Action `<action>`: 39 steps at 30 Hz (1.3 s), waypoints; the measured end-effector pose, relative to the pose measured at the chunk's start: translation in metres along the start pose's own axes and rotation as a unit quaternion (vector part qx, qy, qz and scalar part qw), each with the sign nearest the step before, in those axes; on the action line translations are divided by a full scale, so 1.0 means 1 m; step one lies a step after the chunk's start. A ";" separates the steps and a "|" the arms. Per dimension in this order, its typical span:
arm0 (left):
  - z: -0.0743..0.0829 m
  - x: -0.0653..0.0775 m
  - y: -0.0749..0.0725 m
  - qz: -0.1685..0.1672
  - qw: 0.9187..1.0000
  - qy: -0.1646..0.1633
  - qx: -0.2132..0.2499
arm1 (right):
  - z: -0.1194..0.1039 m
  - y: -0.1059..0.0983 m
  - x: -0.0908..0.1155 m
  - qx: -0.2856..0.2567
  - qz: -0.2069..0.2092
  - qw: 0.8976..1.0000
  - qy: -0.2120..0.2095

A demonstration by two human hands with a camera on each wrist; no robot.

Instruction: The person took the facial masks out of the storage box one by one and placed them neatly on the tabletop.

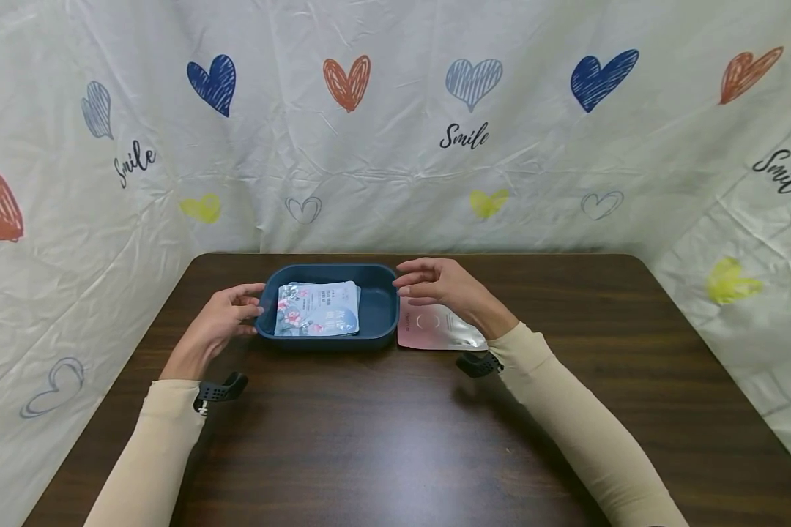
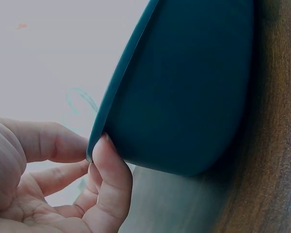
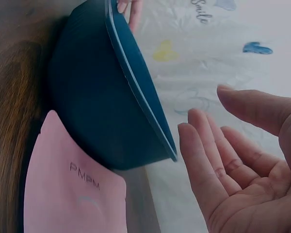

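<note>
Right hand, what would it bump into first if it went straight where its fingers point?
Probably the blue tray, on its right edge, because the right hand points towards it. How high the fingertips are is hard to tell, so they might pass over the edge instead.

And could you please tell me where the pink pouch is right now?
In the head view, the pink pouch lies on the table, just right of the tray, partly hidden behind the right hand.
</note>
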State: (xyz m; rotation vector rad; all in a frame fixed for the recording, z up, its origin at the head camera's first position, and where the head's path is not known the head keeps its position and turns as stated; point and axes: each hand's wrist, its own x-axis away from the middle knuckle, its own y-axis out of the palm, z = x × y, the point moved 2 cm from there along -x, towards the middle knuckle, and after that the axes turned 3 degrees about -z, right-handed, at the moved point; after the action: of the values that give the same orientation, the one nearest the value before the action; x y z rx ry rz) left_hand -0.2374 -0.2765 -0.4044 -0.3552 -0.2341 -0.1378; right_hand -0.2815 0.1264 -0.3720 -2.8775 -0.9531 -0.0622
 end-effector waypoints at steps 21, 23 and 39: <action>-0.001 -0.003 0.000 -0.008 1.000 0.005 0.007 | -0.006 0.031 -0.034 0.001 -0.012 1.000 -0.015; -0.002 -0.004 0.000 -0.008 1.000 0.004 0.008 | -0.005 0.033 -0.038 0.000 -0.016 1.000 -0.015; -0.002 0.000 0.000 -0.002 1.000 0.002 -0.001 | -0.005 0.059 -0.068 -0.021 -0.014 1.000 0.011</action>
State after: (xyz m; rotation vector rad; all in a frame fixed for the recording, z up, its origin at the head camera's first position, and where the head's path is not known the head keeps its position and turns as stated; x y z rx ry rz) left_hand -0.2372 -0.2767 -0.4062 -0.3566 -0.2313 -0.1429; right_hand -0.3010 0.0383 -0.3773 -2.8956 -1.0009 -0.1191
